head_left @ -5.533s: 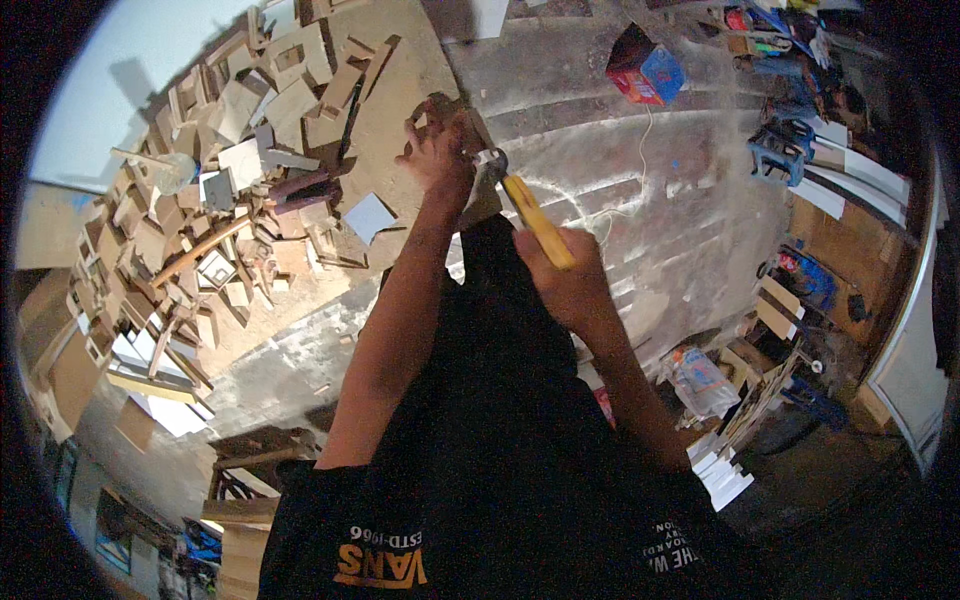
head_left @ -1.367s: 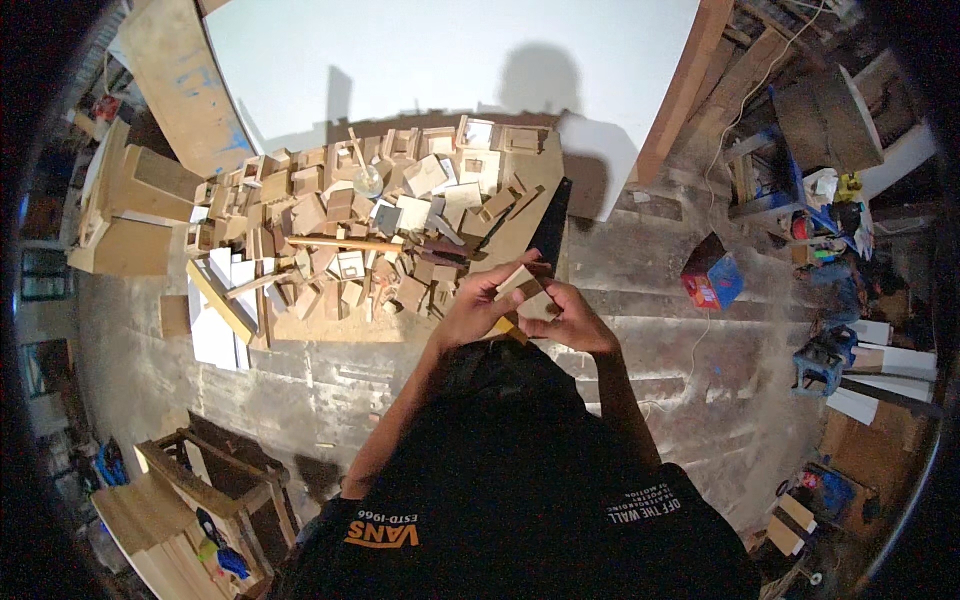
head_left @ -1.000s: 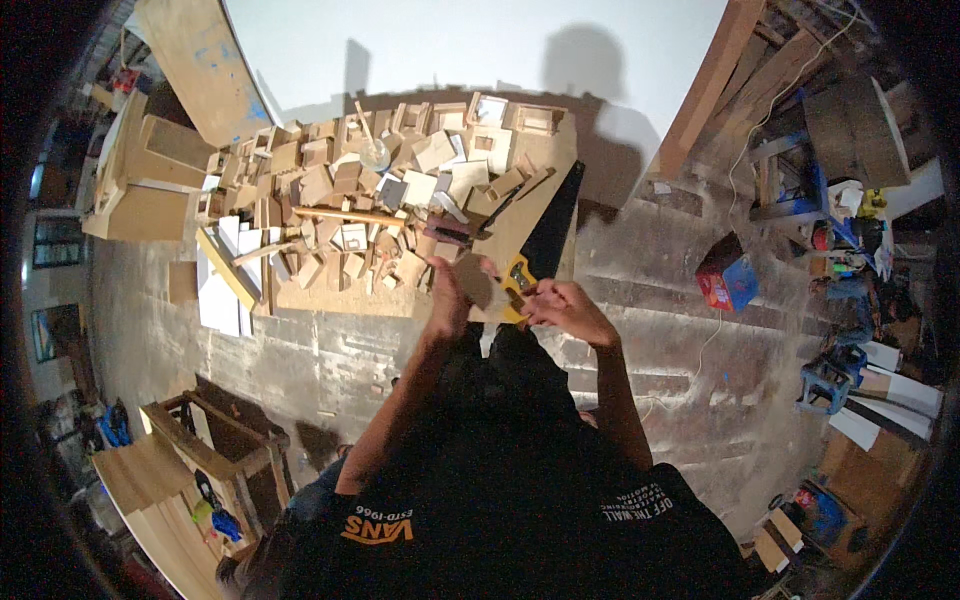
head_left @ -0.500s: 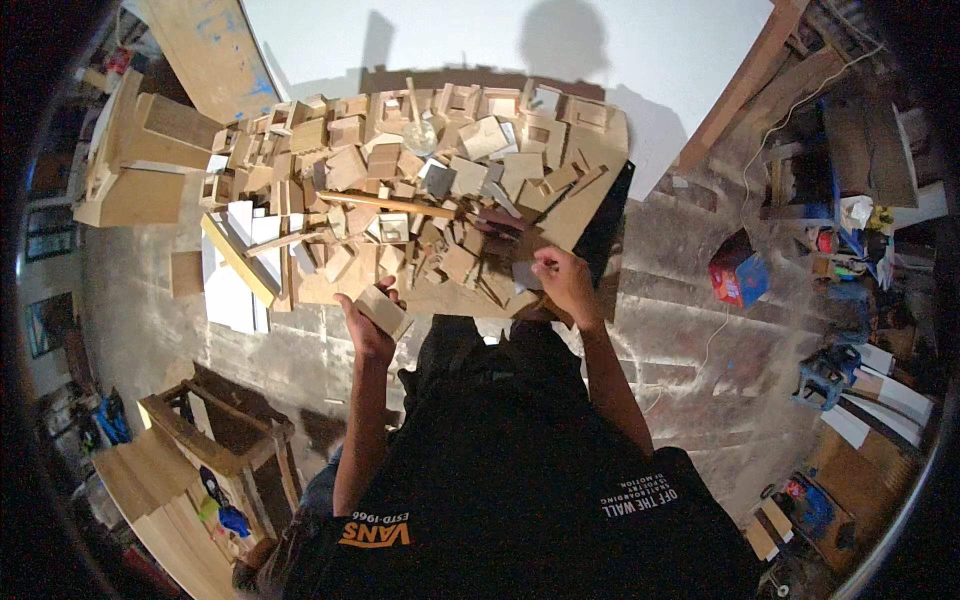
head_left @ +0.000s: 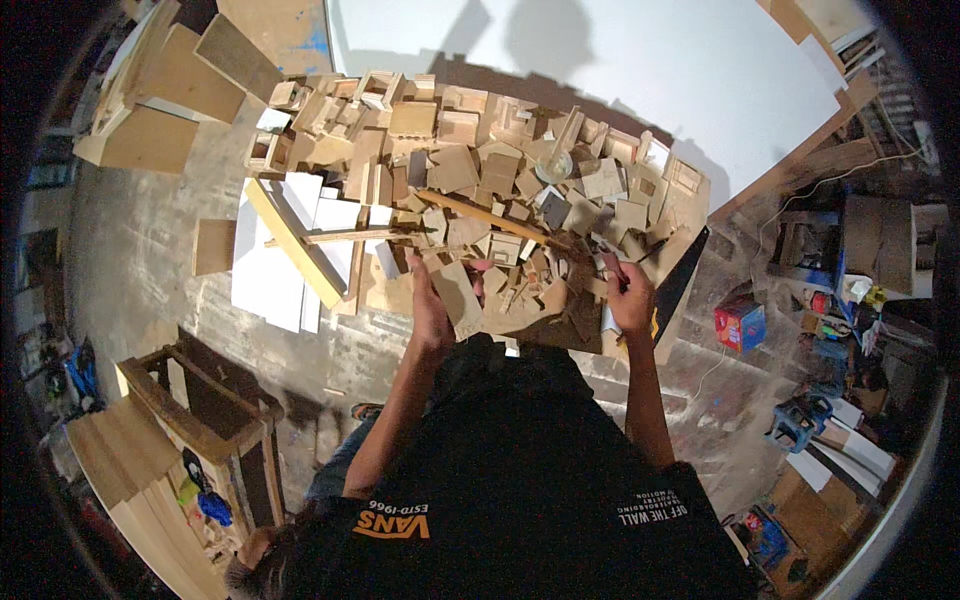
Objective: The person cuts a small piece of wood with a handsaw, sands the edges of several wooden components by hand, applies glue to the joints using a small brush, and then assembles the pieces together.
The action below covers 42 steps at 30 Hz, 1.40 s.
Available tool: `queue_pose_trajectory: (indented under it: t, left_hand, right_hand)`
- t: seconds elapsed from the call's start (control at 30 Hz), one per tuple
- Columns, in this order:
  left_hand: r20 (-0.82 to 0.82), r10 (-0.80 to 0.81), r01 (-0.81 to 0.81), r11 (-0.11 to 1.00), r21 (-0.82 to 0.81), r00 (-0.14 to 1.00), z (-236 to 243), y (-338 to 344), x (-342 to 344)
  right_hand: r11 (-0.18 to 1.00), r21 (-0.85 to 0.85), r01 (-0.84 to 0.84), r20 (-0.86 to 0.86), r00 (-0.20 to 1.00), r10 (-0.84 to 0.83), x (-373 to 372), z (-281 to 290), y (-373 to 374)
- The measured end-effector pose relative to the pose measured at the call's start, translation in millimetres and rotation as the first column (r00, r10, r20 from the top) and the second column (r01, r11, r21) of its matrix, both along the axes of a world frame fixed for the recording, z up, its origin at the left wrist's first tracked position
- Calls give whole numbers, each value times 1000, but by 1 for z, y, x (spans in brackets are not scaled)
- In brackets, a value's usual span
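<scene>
Head view, single wide fisheye: looks steeply down from above the person's own torso, close over both forearms, facing a heap of wood offcuts (head_left: 470, 190) just beyond the left hand (head_left: 432, 312) and right hand (head_left: 630, 300).

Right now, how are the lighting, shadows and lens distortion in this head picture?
Head view: strong fisheye bending with a black rim; the white board is brightly lit and carries a dark shadow; the wood scrap pile is warmly lit; left hand and right hand show fairly clearly; the floor edges are dim.
</scene>
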<state>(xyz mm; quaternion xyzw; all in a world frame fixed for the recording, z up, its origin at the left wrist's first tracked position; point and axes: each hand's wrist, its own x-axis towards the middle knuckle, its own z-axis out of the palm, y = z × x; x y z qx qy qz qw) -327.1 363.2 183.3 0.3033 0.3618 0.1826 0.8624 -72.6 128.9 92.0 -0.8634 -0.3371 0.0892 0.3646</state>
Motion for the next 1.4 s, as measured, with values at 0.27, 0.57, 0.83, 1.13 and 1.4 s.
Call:
queue_pose_trajectory:
  t: [0.27, 0.57, 0.83, 1.13, 1.4]
  left_hand:
    - [114, -317, 322, 946, -32, 942, 34, 5, 46]
    - [55, -437, 440, 895, -70, 898, 44, -25, 74]
    - [33, -379, 377, 924, 62, 925, 36, -42, 112]
    - [221, -374, 379, 925, 21, 901, 64, -109, 173]
    - [17, -297, 281, 920, 272, 955, 53, -148, 189]
  right_hand:
    - [911, 130, -391, 232, 905, 356, -98, 189, 99]
    - [861, -22, -508, 157, 849, 505, -85, 182, 56]
    - [839, 9, -545, -2, 839, 545, -64, 190, -27]
    - [954, 149, -261, 125, 962, 243, -61, 183, -29]
    - [946, 206, -250, -55, 962, 267, -3, 210, -110]
